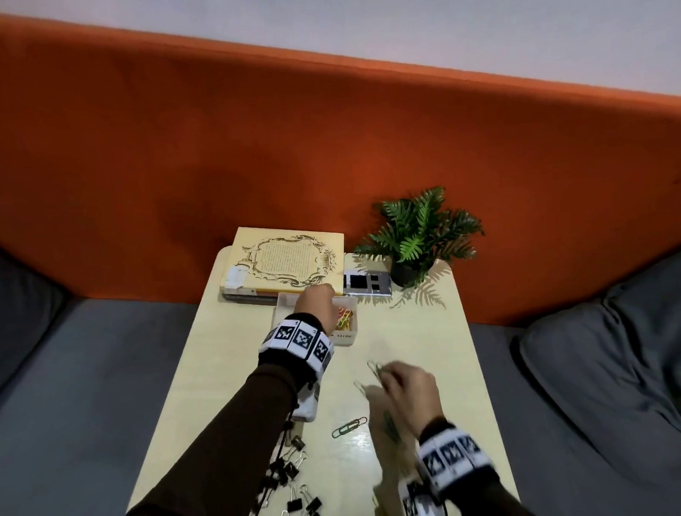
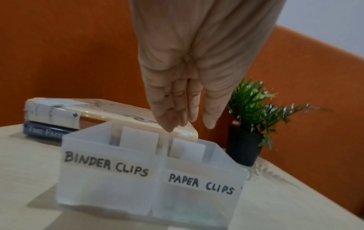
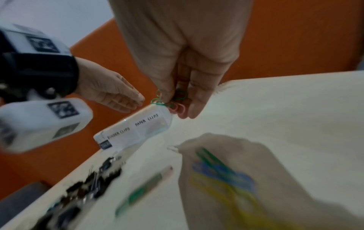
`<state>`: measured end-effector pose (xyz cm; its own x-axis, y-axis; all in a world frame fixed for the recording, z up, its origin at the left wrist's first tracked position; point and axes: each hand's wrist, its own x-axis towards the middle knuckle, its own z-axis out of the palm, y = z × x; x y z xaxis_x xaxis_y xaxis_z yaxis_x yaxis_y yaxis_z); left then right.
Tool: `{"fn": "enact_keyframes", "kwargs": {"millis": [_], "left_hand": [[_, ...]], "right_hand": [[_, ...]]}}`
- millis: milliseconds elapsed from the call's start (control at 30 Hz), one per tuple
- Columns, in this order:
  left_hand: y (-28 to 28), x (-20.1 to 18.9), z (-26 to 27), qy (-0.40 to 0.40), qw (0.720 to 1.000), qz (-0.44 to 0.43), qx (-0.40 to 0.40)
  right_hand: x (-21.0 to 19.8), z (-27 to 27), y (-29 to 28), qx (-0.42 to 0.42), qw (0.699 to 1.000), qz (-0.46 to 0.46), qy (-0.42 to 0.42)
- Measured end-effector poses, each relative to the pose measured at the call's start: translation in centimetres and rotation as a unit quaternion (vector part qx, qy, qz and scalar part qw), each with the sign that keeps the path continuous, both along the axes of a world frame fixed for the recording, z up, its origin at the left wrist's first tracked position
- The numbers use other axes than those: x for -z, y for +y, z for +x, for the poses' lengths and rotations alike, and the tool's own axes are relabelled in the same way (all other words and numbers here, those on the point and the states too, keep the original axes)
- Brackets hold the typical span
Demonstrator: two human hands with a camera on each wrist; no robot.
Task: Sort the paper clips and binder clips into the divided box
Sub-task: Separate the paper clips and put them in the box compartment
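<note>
The translucent divided box (image 2: 110, 183) carries the labels BINDER CLIPS on its left half and PAPER CLIPS on its right half. My left hand (image 2: 187, 124) hangs over its back rim, fingers straight, holding nothing. Coloured paper clips (image 1: 343, 318) lie in the right compartment. My right hand (image 3: 173, 105) pinches several green and pink paper clips (image 3: 177, 107) above the table, in front of the box (image 3: 133, 129). One green paper clip (image 1: 348, 427) lies loose on the table. A heap of black binder clips (image 1: 290, 478) sits at the near left. More coloured clips (image 3: 222, 179) show as a blur.
Behind the box lie two stacked books (image 1: 284, 264), a small grey device (image 1: 367, 284) and a potted plant (image 1: 416, 235). The light wooden table (image 1: 432, 332) is narrow, with grey cushions on both sides and an orange backrest behind.
</note>
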<state>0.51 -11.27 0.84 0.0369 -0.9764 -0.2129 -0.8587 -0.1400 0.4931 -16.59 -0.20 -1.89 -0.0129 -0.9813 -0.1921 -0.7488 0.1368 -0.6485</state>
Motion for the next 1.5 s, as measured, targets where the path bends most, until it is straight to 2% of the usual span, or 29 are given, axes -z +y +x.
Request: {"fn": "enact_keyframes", "kwargs": {"millis": [133,233,367,500,633,700,800,900,1067,1133,1267,1400,1500], "left_hand": [[4.5,2.3,2.0,0.016,1.000,-0.001,-0.008],[8.2,3.6,2.4,0.002,0.999,0.035,0.021],[11.7,5.1,1.0,-0.007,0.996,0.065,0.068],[13.8,6.5,-1.3,-0.053,0.986,0.079,0.135],[14.9,7.4,-3.0,-0.061,0.983,0.069,0.158],[15.4,7.4,-3.8,-0.061,0.982,0.071,0.163],[16.6,6.8,-4.7,-0.059,0.978,0.086,0.183],[18.7,6.1,-5.0,-0.054,0.961,0.093,0.253],[21.3,6.3,-4.8,-0.048,0.942,0.101,0.316],[21.6,6.5,-4.9,-0.048,0.939,0.103,0.325],[21.7,6.5,-5.5,-0.067,0.932,0.118,0.335],[21.8,6.0,-6.0,-0.111,0.915,0.107,0.373],[22.2,5.6,-6.1,-0.137,0.902,0.091,0.399]], "right_hand": [[-0.8,3.2,-6.7,-0.009,0.999,-0.024,-0.020],[-1.9,5.6,-10.4,-0.027,1.000,0.014,0.010],[-3.8,6.1,-11.6,-0.072,0.995,0.007,0.067],[-3.1,2.0,-6.5,-0.135,0.983,-0.010,0.123],[0.4,-1.6,1.3,-0.139,0.960,0.123,0.209],[1.9,-2.1,3.3,-0.129,0.957,0.149,0.211],[3.3,-2.5,4.0,-0.120,0.973,0.095,0.173],[3.8,-3.9,4.7,-0.149,0.976,0.054,0.146],[3.5,-6.6,7.6,-0.175,0.974,0.054,0.132],[3.4,-6.8,9.3,-0.178,0.973,0.059,0.134],[4.3,-5.4,11.7,-0.159,0.978,0.010,0.131],[4.7,-4.1,11.7,-0.120,0.983,-0.016,0.136],[4.1,-3.6,11.3,-0.139,0.973,-0.027,0.181]]}}
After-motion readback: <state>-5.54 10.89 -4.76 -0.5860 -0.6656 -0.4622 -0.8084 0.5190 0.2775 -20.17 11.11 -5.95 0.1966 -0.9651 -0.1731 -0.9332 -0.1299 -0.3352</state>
